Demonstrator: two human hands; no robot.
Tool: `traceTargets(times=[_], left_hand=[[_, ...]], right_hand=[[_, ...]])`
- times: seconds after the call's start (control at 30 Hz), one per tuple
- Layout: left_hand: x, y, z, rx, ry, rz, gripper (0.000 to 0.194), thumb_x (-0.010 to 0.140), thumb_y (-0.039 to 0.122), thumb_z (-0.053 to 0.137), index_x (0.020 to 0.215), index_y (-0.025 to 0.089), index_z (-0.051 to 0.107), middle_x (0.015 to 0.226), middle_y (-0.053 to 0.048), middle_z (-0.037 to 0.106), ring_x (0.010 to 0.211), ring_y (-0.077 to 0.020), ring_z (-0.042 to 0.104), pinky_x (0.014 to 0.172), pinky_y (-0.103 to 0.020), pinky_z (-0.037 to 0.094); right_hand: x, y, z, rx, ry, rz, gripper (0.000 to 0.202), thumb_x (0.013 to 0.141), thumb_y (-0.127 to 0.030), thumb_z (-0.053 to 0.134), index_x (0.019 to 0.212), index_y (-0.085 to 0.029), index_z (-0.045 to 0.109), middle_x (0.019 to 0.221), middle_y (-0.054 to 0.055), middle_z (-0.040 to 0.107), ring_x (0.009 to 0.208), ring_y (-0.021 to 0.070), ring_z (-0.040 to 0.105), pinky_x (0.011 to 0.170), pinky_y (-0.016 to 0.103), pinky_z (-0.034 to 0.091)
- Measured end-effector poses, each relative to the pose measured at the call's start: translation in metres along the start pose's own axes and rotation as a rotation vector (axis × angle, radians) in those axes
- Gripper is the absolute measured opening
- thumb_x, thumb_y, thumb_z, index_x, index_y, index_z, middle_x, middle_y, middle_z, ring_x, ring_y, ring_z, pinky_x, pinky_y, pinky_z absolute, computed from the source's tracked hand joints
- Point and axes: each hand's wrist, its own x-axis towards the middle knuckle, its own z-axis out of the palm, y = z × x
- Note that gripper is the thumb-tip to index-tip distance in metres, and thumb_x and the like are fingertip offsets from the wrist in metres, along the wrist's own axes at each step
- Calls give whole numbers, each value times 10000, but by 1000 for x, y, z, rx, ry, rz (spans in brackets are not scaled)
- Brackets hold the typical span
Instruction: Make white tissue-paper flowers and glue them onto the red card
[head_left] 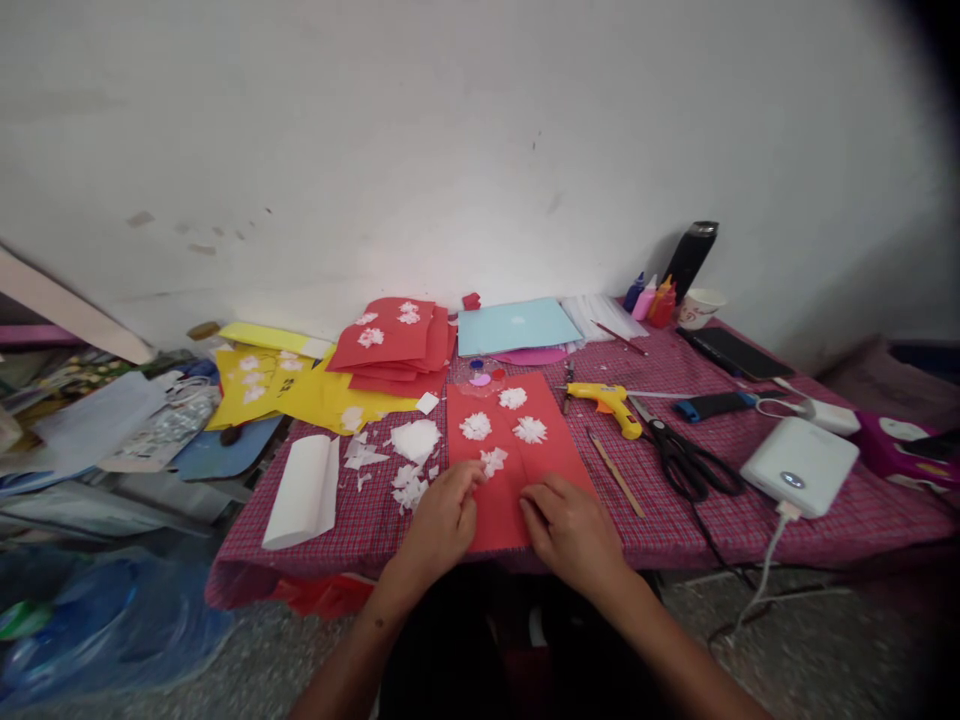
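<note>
A red paper sheet [499,515] lies at the near edge of the table with several white paper flowers [531,430] on it. My left hand [442,515] rests at the sheet's left side, its curled fingertips beside the lowest white flower [493,461]. Whether those fingers pinch anything is too small to tell. On the right part of the sheet lies my right hand [574,530], fingers bent and a little apart, with nothing visible in it. White paper pieces [415,440] and a folded white paper [302,492] lie left of the sheet.
Right of the sheet are a wooden stick [616,473], a yellow glue gun [606,400], black scissors [686,462] and a white power bank [799,465] with a cable. Behind are stacked red sheets [390,340], light blue paper [514,325], paint bottles [645,298] and a black flask [691,258].
</note>
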Motion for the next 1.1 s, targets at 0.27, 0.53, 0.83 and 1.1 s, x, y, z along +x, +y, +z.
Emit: traceTargets(times=[0.27, 0.53, 0.83, 1.1], left_hand=[[-28, 4, -15, -25, 297, 31, 157, 910, 112, 468, 930, 217, 582, 1114, -69, 666, 1063, -191, 619, 944, -357, 481], [-55, -15, -28, -195, 249, -313, 121, 901, 296, 595, 842, 190, 593, 759, 3, 614, 692, -134, 581, 638, -243, 476], [-60, -27, -48, -322, 395, -401, 208, 929, 358, 563, 1038, 192, 625, 843, -13, 716, 745, -160, 683, 725, -294, 566], [-56, -31, -43, 135, 447, -54, 151, 910, 211, 581, 1042, 220, 653, 1013, -45, 704, 960, -194, 668, 885, -343, 542]], right_hand=[[1, -1, -1, 9, 19, -13, 224, 954, -227, 492, 945, -207, 715, 818, 72, 647, 739, 181, 617, 710, 278, 470], [0, 2, 1, 7, 17, -13, 235, 961, -247, 488, 937, -212, 718, 810, 73, 643, 763, 188, 622, 725, 279, 476], [0, 3, 2, 25, 17, -18, 235, 954, -238, 487, 956, -209, 721, 842, 83, 658, 763, 193, 634, 726, 291, 489], [4, 25, -17, 226, 57, 24, 208, 955, -252, 484, 979, -220, 688, 940, 77, 700, 851, 207, 656, 777, 317, 514]])
